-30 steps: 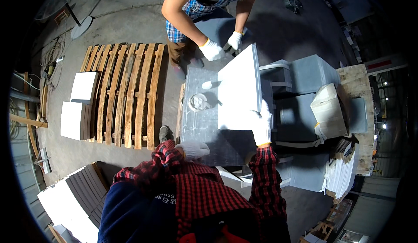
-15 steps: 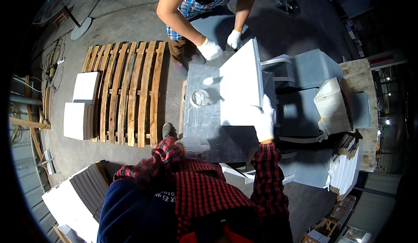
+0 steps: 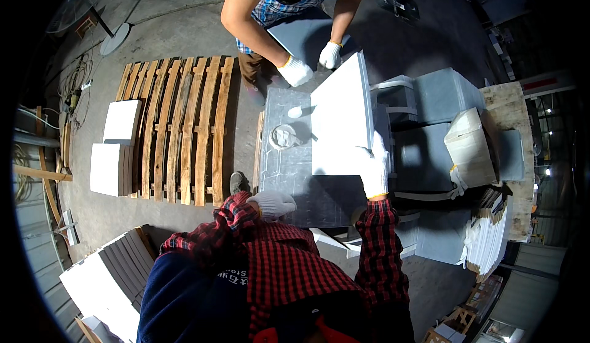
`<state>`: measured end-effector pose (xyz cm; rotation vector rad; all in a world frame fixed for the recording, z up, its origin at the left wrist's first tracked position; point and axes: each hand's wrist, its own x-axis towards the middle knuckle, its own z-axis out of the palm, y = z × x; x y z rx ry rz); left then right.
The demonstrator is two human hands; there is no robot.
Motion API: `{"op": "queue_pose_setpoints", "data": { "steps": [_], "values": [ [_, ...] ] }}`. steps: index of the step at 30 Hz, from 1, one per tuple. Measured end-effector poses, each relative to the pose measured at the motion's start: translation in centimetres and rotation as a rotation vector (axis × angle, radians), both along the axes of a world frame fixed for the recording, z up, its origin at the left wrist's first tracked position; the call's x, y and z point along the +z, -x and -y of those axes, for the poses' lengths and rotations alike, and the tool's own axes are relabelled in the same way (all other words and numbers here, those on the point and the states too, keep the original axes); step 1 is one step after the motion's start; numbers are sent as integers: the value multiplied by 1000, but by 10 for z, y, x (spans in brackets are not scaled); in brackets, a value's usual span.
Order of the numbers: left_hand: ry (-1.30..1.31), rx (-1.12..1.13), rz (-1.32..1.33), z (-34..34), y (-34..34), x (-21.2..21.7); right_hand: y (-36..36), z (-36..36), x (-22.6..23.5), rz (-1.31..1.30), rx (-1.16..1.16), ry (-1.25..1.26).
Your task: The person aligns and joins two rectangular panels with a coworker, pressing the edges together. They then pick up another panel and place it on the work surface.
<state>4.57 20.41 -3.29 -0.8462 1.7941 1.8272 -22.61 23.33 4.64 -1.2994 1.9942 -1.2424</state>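
My right hand (image 3: 375, 169), in a white knitted glove, grips the right edge of a white slab (image 3: 338, 122) with its thumb over the bright face. The slab is tilted, its right side raised above a grey stone-topped table (image 3: 286, 186). My left hand (image 3: 275, 205), also gloved, is at the table's near edge, fingers curled; what they hold, if anything, is hidden. Left of the slab are a round tub (image 3: 284, 137) with whitish content and a small white lump (image 3: 295, 112). Across the table, a co-worker's gloved hands (image 3: 296, 71) are near the slab's far edge.
To the left lies a wooden pallet (image 3: 184, 131) with white slabs (image 3: 110, 169) on its outer side. More stacked slabs (image 3: 107, 278) stand at the lower left. Grey wrapped blocks (image 3: 445, 97), a pale carton (image 3: 470, 146) and upright thin sheets (image 3: 488, 235) crowd the right.
My view has shifted slightly. My right hand keeps its grip on the slab, which stays tilted. My left hand, blurred before, shows more sharply in nearly the same place.
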Motion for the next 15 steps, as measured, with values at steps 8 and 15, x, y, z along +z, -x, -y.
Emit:
{"op": "queue_pose_setpoints", "data": {
  "steps": [8, 15],
  "values": [
    [11, 28, 18, 1, 0, 12, -2, 0, 4, -66, -22, 5],
    [-9, 41, 9, 0, -2, 9, -5, 0, 12, -140, -4, -50]
  ]
}}
